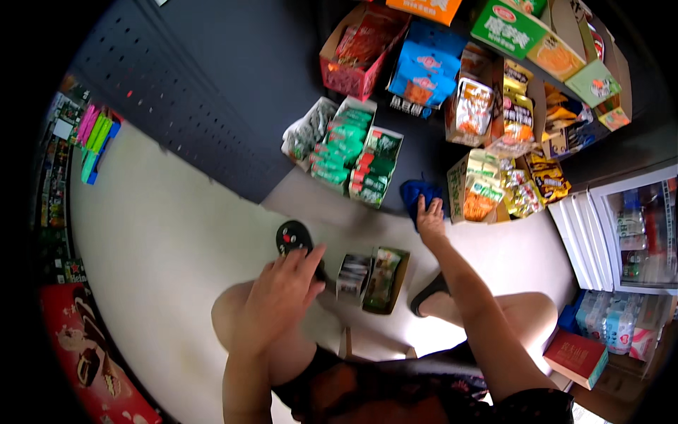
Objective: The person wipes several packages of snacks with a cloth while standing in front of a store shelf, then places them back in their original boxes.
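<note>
My right hand [431, 220] presses on a dark blue cloth [418, 193] lying on the grey shelf, between the green snack boxes and a box of snack packets [460, 199]. My left hand [291, 275] is held above my knee with its fingers apart, holding nothing, near a black slipper [293, 237]. To the left of the cloth stand a box of green packets [344, 146], a box of grey packets [312, 130] and a box of red and green packets [376, 167]. Two small open boxes, one of dark packets [353, 275] and one of green-brown packets [384, 281], sit on the floor between my feet.
Boxes of blue packets [428, 69], red packets [365, 45] and orange-brown packets [474, 108] stand farther back on the shelf. At the right are a glass-door refrigerator [604, 238] and a red carton [574, 355]. A red picture panel [87, 355] stands lower left, below stocked shelves.
</note>
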`<state>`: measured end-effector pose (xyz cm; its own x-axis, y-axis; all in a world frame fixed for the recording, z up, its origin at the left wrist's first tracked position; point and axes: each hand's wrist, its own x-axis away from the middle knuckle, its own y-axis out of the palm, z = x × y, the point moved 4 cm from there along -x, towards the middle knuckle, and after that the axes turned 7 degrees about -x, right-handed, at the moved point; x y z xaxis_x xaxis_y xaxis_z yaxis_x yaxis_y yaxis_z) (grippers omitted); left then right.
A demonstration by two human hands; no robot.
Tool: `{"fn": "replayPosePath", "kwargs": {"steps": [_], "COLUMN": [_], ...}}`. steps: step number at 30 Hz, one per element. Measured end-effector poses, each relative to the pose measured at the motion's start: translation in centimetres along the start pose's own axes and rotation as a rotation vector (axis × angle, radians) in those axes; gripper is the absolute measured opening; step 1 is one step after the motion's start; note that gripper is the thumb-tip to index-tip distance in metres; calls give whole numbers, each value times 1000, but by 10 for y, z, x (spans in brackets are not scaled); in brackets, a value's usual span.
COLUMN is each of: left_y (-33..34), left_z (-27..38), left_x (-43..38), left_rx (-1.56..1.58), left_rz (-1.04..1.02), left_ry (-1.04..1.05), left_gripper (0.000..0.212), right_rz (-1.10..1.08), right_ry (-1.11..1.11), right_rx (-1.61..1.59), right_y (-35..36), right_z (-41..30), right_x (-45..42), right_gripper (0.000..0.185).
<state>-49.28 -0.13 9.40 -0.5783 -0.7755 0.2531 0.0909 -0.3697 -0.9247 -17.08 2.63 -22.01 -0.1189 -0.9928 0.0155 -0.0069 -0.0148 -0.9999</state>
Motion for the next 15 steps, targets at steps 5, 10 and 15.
{"fn": "replayPosePath", "kwargs": {"steps": [5,10,15], "left_y": [29,98,255], "left_z": [7,44,56], "left_x": [9,-9,-34], "left_rx": [-103,-79,43], "left_rz": [14,-211,-385], "left_ry": [61,105,-126], "left_gripper": [53,33,34], "right_rz": [-379,-621,-397], "right_ry": [-109,-93,-74], "right_rx": [22,162,-311], "right_y": [-42,-65,-122], "right_z": [7,51,68], "right_x": [44,86,94], "right_gripper": [48,18,25]}}
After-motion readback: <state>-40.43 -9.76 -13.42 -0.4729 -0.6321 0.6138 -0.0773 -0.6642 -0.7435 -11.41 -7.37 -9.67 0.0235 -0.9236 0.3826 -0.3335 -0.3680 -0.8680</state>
